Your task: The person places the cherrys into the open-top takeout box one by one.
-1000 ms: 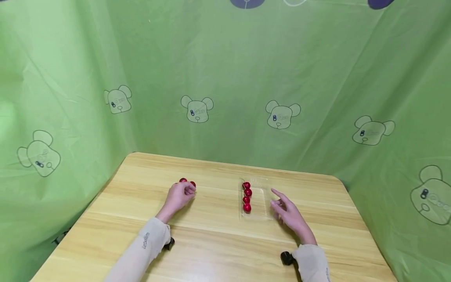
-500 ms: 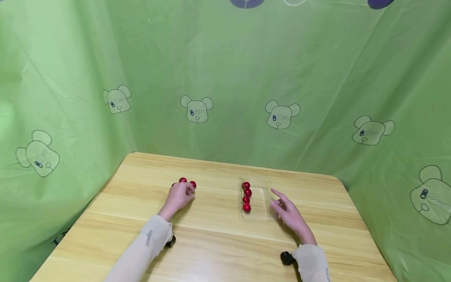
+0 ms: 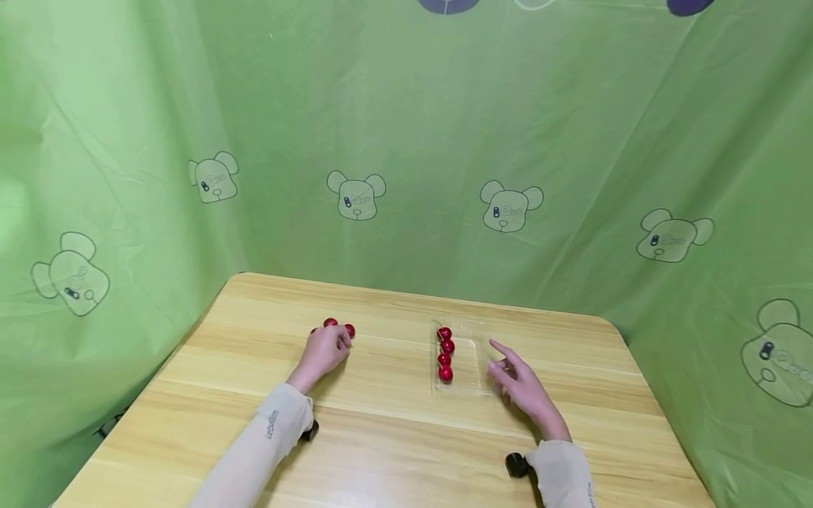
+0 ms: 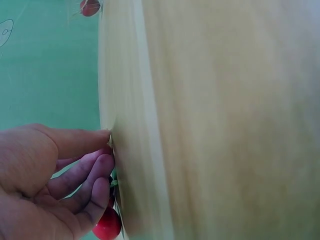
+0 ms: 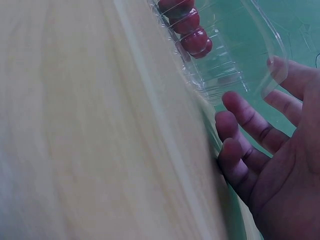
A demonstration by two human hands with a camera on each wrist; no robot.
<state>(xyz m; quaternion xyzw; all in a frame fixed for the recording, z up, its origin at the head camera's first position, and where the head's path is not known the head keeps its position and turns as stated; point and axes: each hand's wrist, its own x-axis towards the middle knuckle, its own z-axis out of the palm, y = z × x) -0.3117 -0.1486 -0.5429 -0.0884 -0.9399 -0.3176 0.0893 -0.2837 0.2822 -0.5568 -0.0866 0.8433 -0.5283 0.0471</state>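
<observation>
My left hand is low over the left of the table, thumb and fingers curled together beside a small group of red cherries. In the left wrist view, a thin cherry stem runs at the fingertips, and a cherry shows below the curled fingers; the hand hides part of the group. A clear plastic tray lies right of centre, with several cherries in a row along its left side. My right hand is beside the tray's right edge, fingers loosely extended, fingertips right at the clear rim.
The wooden table has rounded far corners. A green curtain printed with bear faces surrounds its back and sides. A black wrist camera sits by the right cuff, another by the left.
My left hand has shifted slightly, its fingers drawing closer together beside the cherries. The right hand, the tray and its cherries keep their places.
</observation>
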